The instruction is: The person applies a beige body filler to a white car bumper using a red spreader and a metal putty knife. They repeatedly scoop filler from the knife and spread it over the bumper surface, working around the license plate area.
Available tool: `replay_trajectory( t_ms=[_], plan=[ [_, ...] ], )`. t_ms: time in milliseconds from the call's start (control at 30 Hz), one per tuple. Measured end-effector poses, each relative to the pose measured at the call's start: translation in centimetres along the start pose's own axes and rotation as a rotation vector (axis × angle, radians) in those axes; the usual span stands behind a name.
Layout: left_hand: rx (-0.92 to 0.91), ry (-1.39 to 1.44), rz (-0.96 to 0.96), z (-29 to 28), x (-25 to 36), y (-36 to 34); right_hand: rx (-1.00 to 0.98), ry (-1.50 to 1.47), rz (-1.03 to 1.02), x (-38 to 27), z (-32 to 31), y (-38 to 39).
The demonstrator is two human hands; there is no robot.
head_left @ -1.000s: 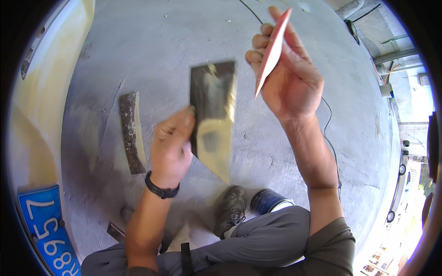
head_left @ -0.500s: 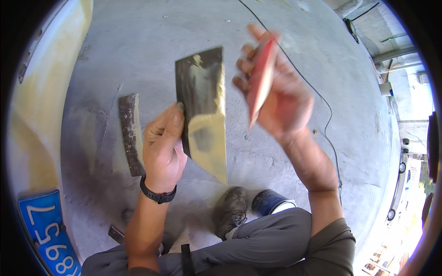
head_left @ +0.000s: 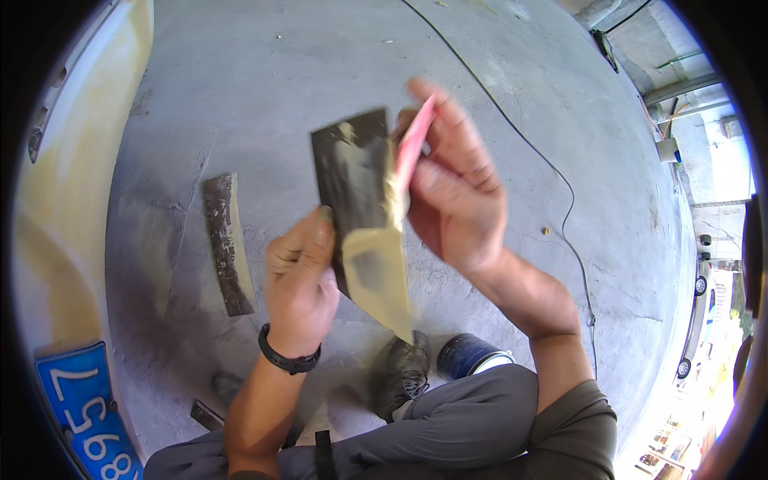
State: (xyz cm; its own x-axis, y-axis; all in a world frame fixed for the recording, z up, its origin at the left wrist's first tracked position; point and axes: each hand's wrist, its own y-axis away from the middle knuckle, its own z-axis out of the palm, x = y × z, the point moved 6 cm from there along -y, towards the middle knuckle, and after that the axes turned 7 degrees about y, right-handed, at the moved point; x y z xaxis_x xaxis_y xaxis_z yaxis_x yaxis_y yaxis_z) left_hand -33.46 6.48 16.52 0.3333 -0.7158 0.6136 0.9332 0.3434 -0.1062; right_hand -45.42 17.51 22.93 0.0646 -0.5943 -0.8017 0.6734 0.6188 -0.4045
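Observation:
My left hand (head_left: 299, 282), wearing a black wristband, pinches the left edge of a broad dark spreader blade (head_left: 352, 172). Cream-coloured putty (head_left: 382, 276) covers the blade's lower part and runs up its right edge, with a small dab near the top. A thin red-and-pink spreader (head_left: 414, 140) sits between the fingers and thumb of my right hand (head_left: 464, 196), which is slightly blurred. It is tilted and meets the putty along the dark blade's right edge.
Left on the concrete floor lies another dark putty-smeared blade (head_left: 224, 244). A blue tin (head_left: 468, 356) stands by my shoe (head_left: 404, 372). A cable (head_left: 512, 120) crosses the floor. A patchy cream car panel (head_left: 72, 200) with a blue plate (head_left: 84, 408) borders the left.
My right hand has come down and left, bringing the red spreader against the dark blade's edge. My left hand has shifted slightly right and down with its blade.

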Motion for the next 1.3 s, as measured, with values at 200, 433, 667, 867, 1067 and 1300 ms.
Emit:
replay_trajectory(
  t_ms=[200,433,667,867,1067,1300],
  plan=[
    [0.008,-0.036,0.117,-2.7,3.0,-1.4,0.177,0.097,0.041,0.3,-2.5,-0.3],
    [0.144,-0.077,0.092,-2.7,0.8,-0.6,-0.077,0.146,-0.269,-3.8,-1.7,-1.5],
    [0.131,-0.078,0.118,-1.5,1.9,-0.7,0.080,0.363,-0.193,-1.4,-0.7,1.0],
    [0.099,-0.114,0.206,-1.8,4.5,-1.4,-0.027,0.461,0.039,1.0,0.8,1.4],
    [0.185,-0.127,0.158,-2.1,2.6,-0.7,0.012,0.554,-0.487,-4.1,0.3,-0.6],
    [0.151,-0.111,0.139,-1.9,2.4,-0.7,-0.150,0.786,-0.600,-4.1,2.6,-0.3]
  ],
)
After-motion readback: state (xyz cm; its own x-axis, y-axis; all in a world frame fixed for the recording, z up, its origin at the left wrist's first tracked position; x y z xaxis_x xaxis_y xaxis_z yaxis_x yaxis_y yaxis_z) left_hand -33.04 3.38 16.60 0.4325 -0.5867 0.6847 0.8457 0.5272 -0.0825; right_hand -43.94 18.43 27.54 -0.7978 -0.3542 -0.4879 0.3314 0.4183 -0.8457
